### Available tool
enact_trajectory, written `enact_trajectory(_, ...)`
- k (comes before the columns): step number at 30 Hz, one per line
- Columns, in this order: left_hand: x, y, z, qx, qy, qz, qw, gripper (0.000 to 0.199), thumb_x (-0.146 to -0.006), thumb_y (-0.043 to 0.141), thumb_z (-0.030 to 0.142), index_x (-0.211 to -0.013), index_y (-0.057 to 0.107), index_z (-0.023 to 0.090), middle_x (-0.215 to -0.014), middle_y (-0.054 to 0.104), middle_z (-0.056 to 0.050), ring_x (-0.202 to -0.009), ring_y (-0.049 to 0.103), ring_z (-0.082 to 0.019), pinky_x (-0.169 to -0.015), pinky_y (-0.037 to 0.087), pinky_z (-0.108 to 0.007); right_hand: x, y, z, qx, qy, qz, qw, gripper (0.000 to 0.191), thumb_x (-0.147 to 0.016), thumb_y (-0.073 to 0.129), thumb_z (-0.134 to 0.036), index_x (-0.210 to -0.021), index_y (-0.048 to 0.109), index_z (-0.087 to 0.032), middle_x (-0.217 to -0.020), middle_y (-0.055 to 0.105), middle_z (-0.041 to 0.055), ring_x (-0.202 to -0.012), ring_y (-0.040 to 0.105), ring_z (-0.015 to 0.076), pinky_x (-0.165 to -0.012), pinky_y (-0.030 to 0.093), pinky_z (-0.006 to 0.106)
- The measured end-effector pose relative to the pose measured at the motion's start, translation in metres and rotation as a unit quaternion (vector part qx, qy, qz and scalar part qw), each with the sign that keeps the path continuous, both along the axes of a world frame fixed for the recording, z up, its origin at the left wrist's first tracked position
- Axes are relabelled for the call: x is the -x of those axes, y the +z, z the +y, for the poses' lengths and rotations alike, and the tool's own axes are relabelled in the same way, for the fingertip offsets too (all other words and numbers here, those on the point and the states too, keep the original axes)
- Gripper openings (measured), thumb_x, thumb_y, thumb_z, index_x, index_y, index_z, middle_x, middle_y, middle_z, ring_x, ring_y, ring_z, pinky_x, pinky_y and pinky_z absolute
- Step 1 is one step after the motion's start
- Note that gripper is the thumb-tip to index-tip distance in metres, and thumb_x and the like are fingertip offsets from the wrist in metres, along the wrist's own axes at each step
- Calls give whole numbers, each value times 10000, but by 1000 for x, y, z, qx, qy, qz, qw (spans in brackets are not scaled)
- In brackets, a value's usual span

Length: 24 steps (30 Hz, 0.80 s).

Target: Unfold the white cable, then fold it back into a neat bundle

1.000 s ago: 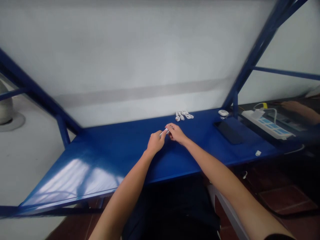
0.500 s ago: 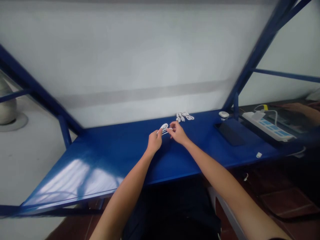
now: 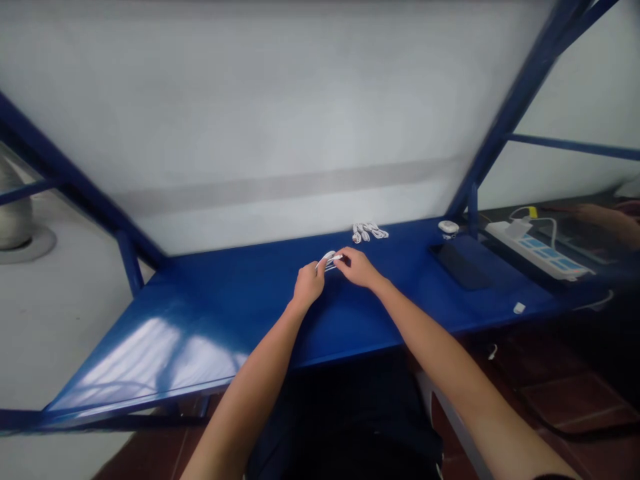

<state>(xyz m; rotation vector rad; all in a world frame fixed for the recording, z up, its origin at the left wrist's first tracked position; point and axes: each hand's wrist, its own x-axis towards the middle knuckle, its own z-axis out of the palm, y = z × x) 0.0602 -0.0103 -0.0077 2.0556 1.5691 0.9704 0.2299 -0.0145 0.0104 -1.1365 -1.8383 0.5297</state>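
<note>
A looped white cable (image 3: 328,259) is held above the blue table (image 3: 225,293), between my two hands. My left hand (image 3: 309,284) pinches its coil between thumb and fingers. With thumb and fingertips my right hand (image 3: 358,268) grips the cable's right part, near what looks like a white plug end. Behind my right hand, several bundled white cables (image 3: 370,232) lie at the table's back edge, apart from it.
To the right lie a dark phone (image 3: 459,266), a round white case (image 3: 448,227) and a small white adapter (image 3: 519,308). Beyond them is a power strip (image 3: 540,250) with a plugged-in charger, near another person's hand (image 3: 603,217). Blue frame bars (image 3: 510,100) slant up at both sides.
My right hand's fingers have closed in around the cable's right part, and a white end now shows at the fingertips. My left hand keeps its hold on the coil.
</note>
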Motion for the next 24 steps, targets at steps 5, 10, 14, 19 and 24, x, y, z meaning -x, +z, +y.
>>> enact_trajectory(5,-2,1,-1,45,-18,-61,997,577,-957,289,523,-618,589,165,-535,528,-24,-534,485,-152,-554,292,-265,12,-3,-3,14,-64,42,997,298,-897,469,-400,-673,519,-210,-634,509,-12,-608,467,145,-619,361,276)
enact_trajectory(10,-4,3,-2,106,-58,-150,981,674,-944,205,591,-638,611,149,-490,486,0,-490,462,-141,-534,332,-264,17,-8,-1,-5,-89,85,992,304,-909,445,-411,-696,524,-209,-722,517,4,-639,483,144,-648,385,281)
enact_trajectory(14,-5,1,-1,110,-73,-171,976,673,-918,224,634,-629,592,151,-471,447,16,-476,426,-130,-511,319,-263,16,-10,3,-21,-92,106,990,294,-905,446,-405,-703,527,-207,-834,538,38,-739,525,161,-697,416,289)
enact_trajectory(19,-7,3,-1,98,-79,-144,982,573,-903,333,600,-594,539,165,-475,429,30,-469,390,-115,-508,295,-257,13,-10,6,-23,-116,93,989,324,-928,389,-378,-653,459,-221,-771,524,39,-745,522,179,-730,415,312)
enact_trajectory(24,-8,5,-4,63,-80,-98,990,495,-921,348,497,-569,488,178,-494,440,27,-489,377,-112,-516,265,-259,12,-11,4,4,-139,39,989,334,-935,380,-373,-634,431,-235,-619,496,2,-616,476,164,-655,381,295)
